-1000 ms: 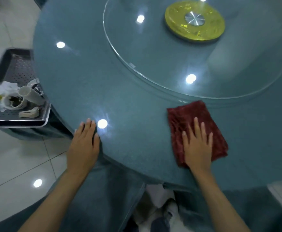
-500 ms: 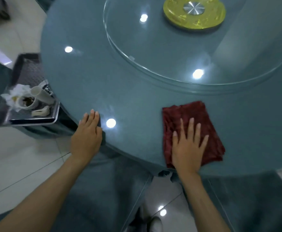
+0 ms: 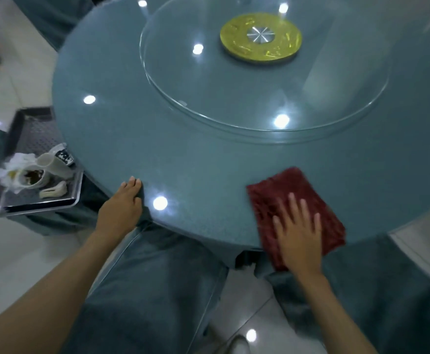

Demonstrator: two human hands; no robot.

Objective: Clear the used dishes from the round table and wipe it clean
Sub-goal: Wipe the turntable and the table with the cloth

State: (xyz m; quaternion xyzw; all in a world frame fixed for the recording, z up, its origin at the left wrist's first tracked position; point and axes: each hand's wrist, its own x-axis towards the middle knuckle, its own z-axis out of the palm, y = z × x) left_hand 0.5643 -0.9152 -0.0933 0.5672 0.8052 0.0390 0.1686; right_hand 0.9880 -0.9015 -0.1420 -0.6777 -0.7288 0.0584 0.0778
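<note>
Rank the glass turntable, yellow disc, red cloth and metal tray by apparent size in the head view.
1. Glass turntable, clearly largest.
2. Red cloth and metal tray: about alike; the table hides part of the tray, so unranked.
3. Yellow disc, smallest, though farthest from the camera.

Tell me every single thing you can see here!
round table: one, blue-green, fills the middle
glass turntable: one, clear, on the table
disc: one, yellow with silver hub, turntable's centre
cloth: one, dark red, table's near edge
tray: one, dark metal, left of the table
bowl: one, white, brown leftovers, on the tray
cups: two, white, on the tray beside the bowl
spoon: one, white, tray's near side
napkin: one, white, crumpled by the bowl
chairs: at least two, blue-green covers, near the person
left hand: one, bare, flat on the table's edge
right hand: one, bare, flat on the cloth
</note>
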